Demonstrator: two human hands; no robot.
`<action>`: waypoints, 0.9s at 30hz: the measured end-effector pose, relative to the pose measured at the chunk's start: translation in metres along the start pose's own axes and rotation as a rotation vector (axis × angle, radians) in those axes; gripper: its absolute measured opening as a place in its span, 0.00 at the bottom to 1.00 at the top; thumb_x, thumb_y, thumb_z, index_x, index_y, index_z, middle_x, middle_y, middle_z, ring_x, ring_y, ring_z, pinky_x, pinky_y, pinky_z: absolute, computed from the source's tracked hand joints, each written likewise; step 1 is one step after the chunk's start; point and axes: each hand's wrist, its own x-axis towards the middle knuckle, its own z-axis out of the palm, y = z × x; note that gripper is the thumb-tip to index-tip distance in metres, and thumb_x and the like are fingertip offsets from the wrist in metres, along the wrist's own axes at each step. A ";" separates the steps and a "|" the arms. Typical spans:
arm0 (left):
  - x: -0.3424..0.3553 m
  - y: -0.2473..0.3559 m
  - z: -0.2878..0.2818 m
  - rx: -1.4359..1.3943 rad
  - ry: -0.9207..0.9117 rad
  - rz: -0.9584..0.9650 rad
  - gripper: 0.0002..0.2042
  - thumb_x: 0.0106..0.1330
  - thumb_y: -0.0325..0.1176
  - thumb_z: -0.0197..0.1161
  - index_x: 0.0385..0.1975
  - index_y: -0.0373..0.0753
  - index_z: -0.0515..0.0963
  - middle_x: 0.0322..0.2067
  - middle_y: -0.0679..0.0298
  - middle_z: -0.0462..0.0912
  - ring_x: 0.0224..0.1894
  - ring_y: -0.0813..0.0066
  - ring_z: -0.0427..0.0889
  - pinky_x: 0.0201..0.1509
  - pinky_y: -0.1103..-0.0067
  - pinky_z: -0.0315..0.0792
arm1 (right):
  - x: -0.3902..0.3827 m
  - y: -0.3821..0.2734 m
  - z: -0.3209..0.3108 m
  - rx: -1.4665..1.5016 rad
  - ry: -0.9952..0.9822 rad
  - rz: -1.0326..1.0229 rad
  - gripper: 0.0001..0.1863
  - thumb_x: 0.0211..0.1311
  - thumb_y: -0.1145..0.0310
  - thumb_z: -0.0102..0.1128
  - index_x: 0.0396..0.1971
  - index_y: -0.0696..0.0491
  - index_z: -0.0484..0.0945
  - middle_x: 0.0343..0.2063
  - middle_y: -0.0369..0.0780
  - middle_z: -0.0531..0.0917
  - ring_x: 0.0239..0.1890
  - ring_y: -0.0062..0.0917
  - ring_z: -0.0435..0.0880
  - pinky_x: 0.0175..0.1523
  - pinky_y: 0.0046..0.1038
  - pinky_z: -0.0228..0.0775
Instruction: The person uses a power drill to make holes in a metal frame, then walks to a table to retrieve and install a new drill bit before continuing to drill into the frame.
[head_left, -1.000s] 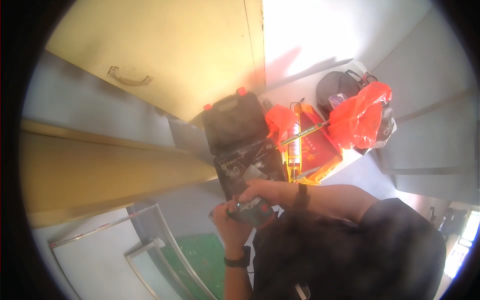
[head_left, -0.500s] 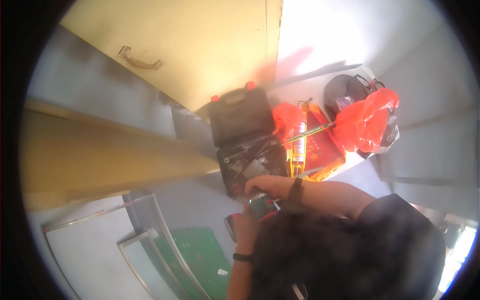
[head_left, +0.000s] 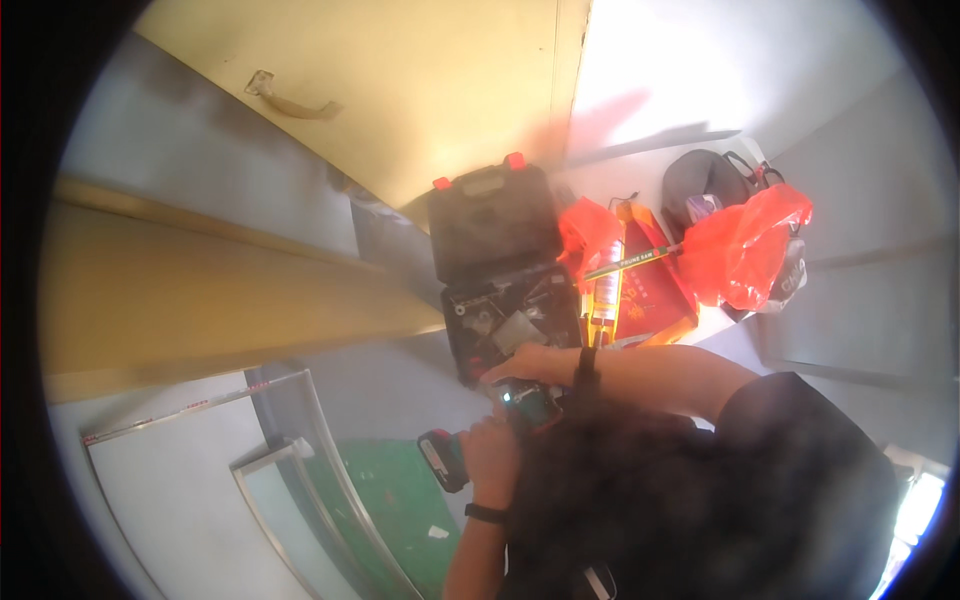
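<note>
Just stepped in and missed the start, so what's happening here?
A person grips a cordless drill with both hands: the left hand around its handle, the right hand at the front end. Just beyond them an open black tool case lies on the floor, with red plastic bags beside it.

Grey floor (head_left: 400,370) — open tool case (head_left: 505,290), red bags (head_left: 745,250)

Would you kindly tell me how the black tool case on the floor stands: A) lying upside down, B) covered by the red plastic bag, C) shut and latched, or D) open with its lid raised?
D: the black tool case lies open beyond the cordless drill in the hands, lid raised, tray of parts showing; the red plastic bag sits apart.
</note>
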 end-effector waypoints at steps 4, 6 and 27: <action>-0.005 -0.003 0.004 -0.059 -0.100 0.000 0.32 0.59 0.29 0.63 0.65 0.31 0.62 0.26 0.58 0.81 0.30 0.56 0.81 0.28 0.62 0.68 | -0.010 0.016 -0.003 -0.095 -0.172 -0.528 0.16 0.60 0.62 0.62 0.36 0.61 0.84 0.34 0.39 0.86 0.38 0.25 0.83 0.46 0.26 0.74; -0.014 -0.007 0.016 -0.106 -0.190 -0.025 0.35 0.58 0.32 0.65 0.66 0.31 0.61 0.30 0.57 0.82 0.33 0.56 0.82 0.30 0.62 0.69 | -0.015 0.010 0.000 0.186 -0.289 -0.401 0.14 0.63 0.66 0.58 0.39 0.61 0.82 0.40 0.41 0.85 0.46 0.27 0.82 0.53 0.28 0.71; -0.010 -0.005 0.003 -0.533 0.012 -0.070 0.51 0.51 0.36 0.75 0.73 0.31 0.50 0.28 0.50 0.82 0.29 0.48 0.80 0.31 0.62 0.72 | 0.005 0.025 -0.018 0.856 -0.626 -0.199 0.28 0.66 0.57 0.63 0.59 0.59 0.73 0.55 0.43 0.80 0.55 0.29 0.79 0.60 0.35 0.71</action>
